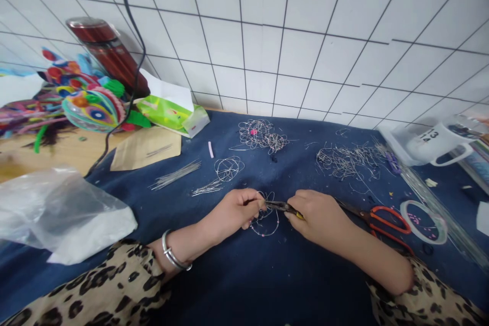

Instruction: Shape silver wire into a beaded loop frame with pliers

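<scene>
Toward the desk's (pixel 64 153) near edge, the left hand (pixel 231 214) pinches a beaded wire ring (pixel 278 223); the right hand (pixel 319 214) grips pliers (pixel 280 206) against it. Near the right edge, a round dish (pixel 430 239) holds pink beads (pixel 414 219).

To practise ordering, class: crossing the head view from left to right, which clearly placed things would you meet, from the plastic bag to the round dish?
Plastic bag → straight wires → pale strip → left hand → pliers → right hand → scissors → round dish.

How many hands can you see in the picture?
2. The left hand pinches the beaded wire hoop; the right hand, across from it, grips the pliers.
</scene>
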A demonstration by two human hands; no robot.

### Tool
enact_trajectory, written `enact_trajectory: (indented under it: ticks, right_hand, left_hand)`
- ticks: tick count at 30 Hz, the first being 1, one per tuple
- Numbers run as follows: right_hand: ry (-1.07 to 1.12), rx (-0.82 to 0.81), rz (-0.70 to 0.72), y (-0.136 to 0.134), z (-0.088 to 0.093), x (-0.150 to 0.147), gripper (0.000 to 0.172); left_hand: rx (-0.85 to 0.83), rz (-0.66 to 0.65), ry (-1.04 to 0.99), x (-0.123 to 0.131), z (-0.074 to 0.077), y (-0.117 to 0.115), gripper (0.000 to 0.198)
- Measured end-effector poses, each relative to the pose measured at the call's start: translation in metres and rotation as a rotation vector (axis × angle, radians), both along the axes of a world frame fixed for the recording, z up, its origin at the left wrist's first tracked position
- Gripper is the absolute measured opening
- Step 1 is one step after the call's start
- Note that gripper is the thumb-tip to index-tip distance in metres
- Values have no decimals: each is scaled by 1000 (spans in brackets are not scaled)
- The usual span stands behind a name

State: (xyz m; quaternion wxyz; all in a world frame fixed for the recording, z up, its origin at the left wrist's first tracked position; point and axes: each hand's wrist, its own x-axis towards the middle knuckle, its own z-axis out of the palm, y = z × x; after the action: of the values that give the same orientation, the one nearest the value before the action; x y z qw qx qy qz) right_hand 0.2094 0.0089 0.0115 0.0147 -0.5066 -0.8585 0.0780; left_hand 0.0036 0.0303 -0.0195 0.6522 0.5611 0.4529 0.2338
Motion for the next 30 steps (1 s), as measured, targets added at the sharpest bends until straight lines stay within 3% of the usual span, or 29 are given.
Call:
enact_trajectory:
  ticks: [15,30]
  right_hand:
    - [-97,180,-17,-8,1,-7,14]
    - [-131,196,9,-10,-3,-7,8]
  left_hand:
    - [20,121,-15,7,-1,-5,21]
    - [53,127,9,8,-5,-9,22]
